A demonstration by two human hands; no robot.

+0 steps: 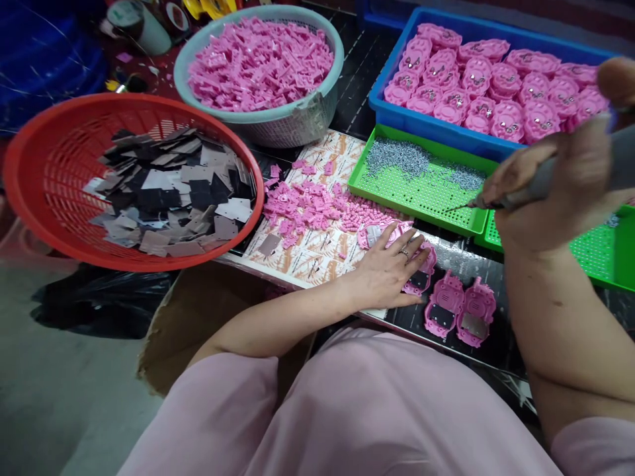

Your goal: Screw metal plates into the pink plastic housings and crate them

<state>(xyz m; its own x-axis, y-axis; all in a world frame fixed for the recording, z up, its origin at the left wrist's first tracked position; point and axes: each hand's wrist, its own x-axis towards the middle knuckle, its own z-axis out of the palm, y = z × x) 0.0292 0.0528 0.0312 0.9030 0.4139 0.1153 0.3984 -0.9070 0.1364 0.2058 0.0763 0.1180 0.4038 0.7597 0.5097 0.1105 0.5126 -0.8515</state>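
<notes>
While my right hand (555, 178) grasps the driver (624, 155) at right of frame, my left hand (384, 271) lies loosely spread, palm down, over pink shells near centre; whether its fingertips pinch anything, I cannot tell.

Risks, my judgement: the bit (459, 208), over the lower right part of the green tray (421, 208), could catch in the mesh if I dip it too low. A screw could drop if carried off-centre; whether the tip bears one is too small to see. Swung left carelessly, the bit could scratch my spread fingers. A sideways drag of my left palm could shift the shells or scatter the pink pegs (370, 215) beside it, and the near edge of the table is close, so a shell might go over.

Orientation: driver bit points left and slightly down in frame; long axis runs from the right edge toward centre, shallow slope. Left shell (450, 294) and right shell (480, 301), lower right of centre, stand side by side, long axes nearly up-down in frame, prongs toward the top, open insides facing up.
</notes>
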